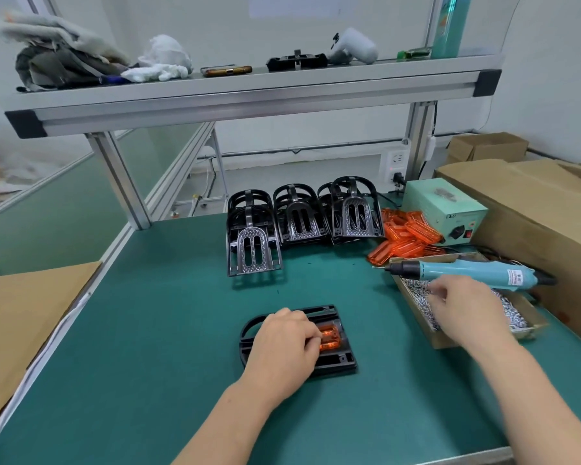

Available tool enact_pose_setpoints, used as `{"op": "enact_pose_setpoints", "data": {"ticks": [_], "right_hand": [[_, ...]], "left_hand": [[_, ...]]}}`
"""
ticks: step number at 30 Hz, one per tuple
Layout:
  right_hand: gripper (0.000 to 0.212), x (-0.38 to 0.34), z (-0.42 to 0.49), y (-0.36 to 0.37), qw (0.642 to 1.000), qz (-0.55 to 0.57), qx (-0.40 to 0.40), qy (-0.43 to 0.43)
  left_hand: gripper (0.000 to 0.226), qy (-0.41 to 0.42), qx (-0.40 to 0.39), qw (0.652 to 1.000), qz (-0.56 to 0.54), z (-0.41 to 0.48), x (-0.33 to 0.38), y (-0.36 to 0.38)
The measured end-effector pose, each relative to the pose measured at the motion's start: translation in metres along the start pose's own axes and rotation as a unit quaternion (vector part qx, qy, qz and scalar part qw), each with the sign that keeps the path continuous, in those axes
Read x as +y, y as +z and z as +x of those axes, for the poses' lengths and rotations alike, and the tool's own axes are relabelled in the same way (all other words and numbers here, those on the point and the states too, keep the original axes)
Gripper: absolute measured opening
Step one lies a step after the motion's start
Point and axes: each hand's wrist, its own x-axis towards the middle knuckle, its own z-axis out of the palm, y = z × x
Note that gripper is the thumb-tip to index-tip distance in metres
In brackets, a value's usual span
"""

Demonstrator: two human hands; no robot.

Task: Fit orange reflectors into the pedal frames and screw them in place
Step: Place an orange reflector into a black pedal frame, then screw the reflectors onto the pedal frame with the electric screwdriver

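– At the left edge of the bench, what is there?

– A flat brown cardboard sheet [24, 330], lying beside the green mat [165, 330] that covers the worktop.

– And towards the middle?

– Near the front, a black pedal frame [336, 361] lies flat on the mat. The left hand [282, 344] rests on top of it. Its fingers are curled, and the fingertips pinch an orange reflector [330, 337] seated in the frame's opening (only part of it shows past the knuckles).

– What stands behind that?

– Well back on the mat, stacked pedal frames [302, 219] stand in a row, their patterned silvery plates facing forward.

– Further right?

– Just beside the stacks is a heap of loose reflectors [406, 236], all orange, touching a pale green power box [443, 209] with a red switch. In front of the heap, a blue electric screwdriver [467, 271] lies across the far rim of a cardboard tray [443, 340], its tip pointing left. The tray is filled with small silver screws [416, 295].

– Where is the other hand?

– The right hand [467, 310] reaches down into the tray, fingers bent over the screws. It is blurred, so I cannot tell whether it grasps a screw or nothing.

– And at the far right?

– A large cardboard box [534, 209] sits behind the tray.
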Motion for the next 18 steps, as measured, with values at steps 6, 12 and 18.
{"op": "enact_pose_setpoints", "data": {"ticks": [6,12,18], "right_hand": [[0.024,0.006,0.010,-0.003,0.998,-0.036,-0.054,0.013],[0.017,0.010,0.009,0.000,0.996,0.084,0.019,0.022],[0.010,-0.009,-0.004,-0.005,0.936,0.348,0.056,0.025]], "left_hand": [[0.023,-0.007,-0.002,1.000,0.008,-0.011,0.005,-0.002],[0.021,-0.031,-0.005,0.999,0.031,-0.007,0.010,-0.009],[0.015,-0.138,0.040,0.972,-0.184,0.008,0.032,-0.014]]}}
